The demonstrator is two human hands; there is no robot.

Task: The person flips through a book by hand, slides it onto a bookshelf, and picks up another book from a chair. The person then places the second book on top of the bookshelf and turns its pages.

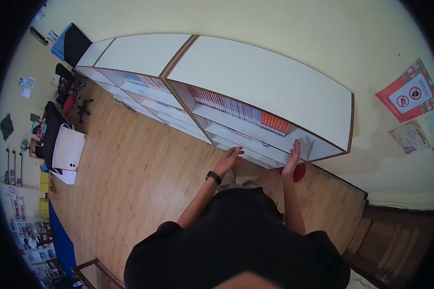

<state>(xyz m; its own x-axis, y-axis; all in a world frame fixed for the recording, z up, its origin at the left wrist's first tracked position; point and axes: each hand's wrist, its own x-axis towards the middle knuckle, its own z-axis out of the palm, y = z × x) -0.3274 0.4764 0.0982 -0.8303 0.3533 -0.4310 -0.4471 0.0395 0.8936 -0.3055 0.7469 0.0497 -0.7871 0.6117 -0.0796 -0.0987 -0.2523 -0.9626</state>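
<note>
In front of me is a low white bookcase (265, 77) with brown edging. Its upper shelf carries a long row of books (241, 110) with red, pale and orange spines. My right hand (292, 159) is raised at the right end of this shelf, fingers straight and close together, nothing in it. Whether it touches the shelf edge I cannot tell. Lower and to the left, my left hand (229, 161) is before the bottom shelves, fingers loosely bent and apart, also holding nothing. A dark watch (214, 177) is on the left wrist.
A round red object (299, 173) stands on the floor behind my right forearm. Posters (410, 91) hang on the wall at right. Wooden furniture (390, 241) is at lower right. Far left are an office chair (77, 98) and a white-topped table (68, 149).
</note>
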